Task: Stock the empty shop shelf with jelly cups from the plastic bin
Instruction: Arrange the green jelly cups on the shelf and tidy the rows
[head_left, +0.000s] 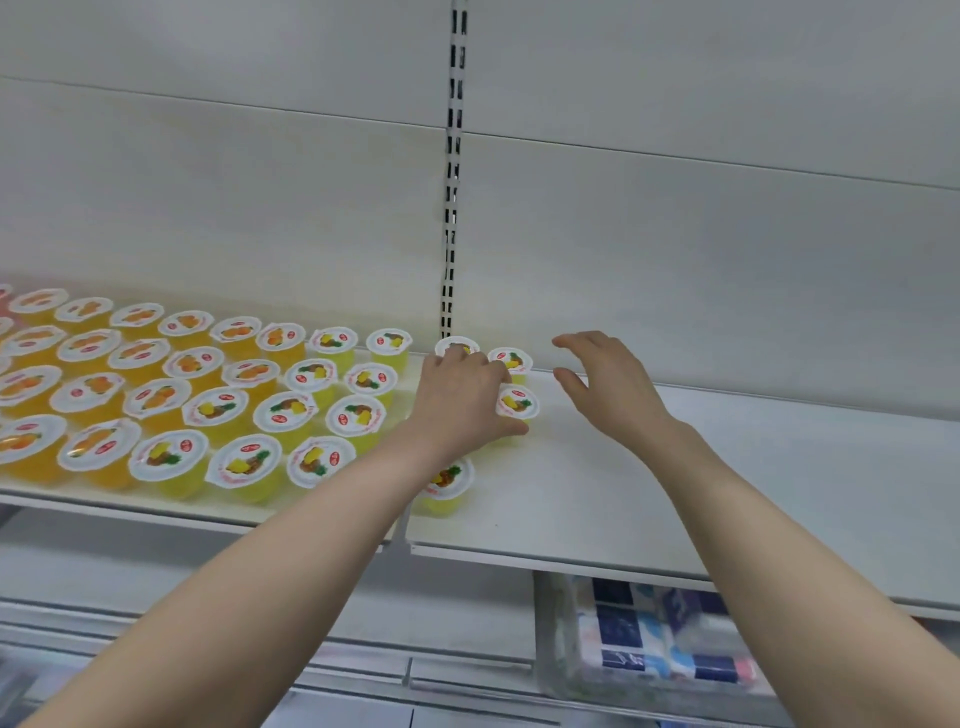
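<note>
Our left hand (462, 395) covers upright jelly cups (514, 402), lids up; we cannot tell its grip. At three o'clock our right hand (605, 387) hovers, released.

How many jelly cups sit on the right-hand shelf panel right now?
4. Back cup under the left hand fingers; second back cup right of it; middle cup by the thumb; front cup below the wrist. The hand may hide more.
</note>
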